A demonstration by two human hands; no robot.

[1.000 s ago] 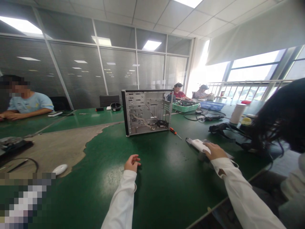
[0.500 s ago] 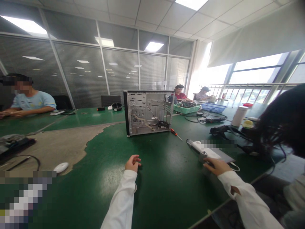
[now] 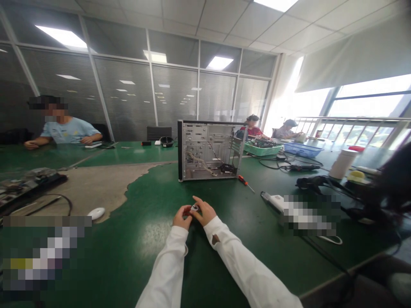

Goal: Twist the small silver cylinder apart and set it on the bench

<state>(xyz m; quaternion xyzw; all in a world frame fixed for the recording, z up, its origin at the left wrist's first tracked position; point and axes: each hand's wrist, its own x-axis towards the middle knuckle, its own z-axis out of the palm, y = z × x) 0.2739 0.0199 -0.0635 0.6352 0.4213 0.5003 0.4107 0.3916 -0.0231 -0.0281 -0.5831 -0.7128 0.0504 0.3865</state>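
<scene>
Both hands meet over the green table [image 3: 128, 265], in front of an open computer case. My right hand [image 3: 204, 212] pinches a small round object [image 3: 194, 208], silvery white with a dark middle; its exact kind is too small to make out. From the other side, the curled fingers of my left hand [image 3: 182, 217] close on its edge. The computer case [image 3: 212, 149] stands upright with its side off, showing bare metal, loose wires and a dark part at the bottom. An orange-handled screwdriver [image 3: 245, 183] lies by its right corner.
A white device [image 3: 276, 200], partly blurred, lies to the right, with cables and a white bottle [image 3: 343, 164] behind. Green [image 3: 263, 149] and blue baskets [image 3: 303, 149] stand farther back. Circuit parts [image 3: 32, 184] and a white mouse [image 3: 96, 213] are left. Other people sit around the table.
My right hand has come from beside the white device to the middle, bringing the small round object to my left hand. My left fingers have closed in on it. The view has turned slightly left.
</scene>
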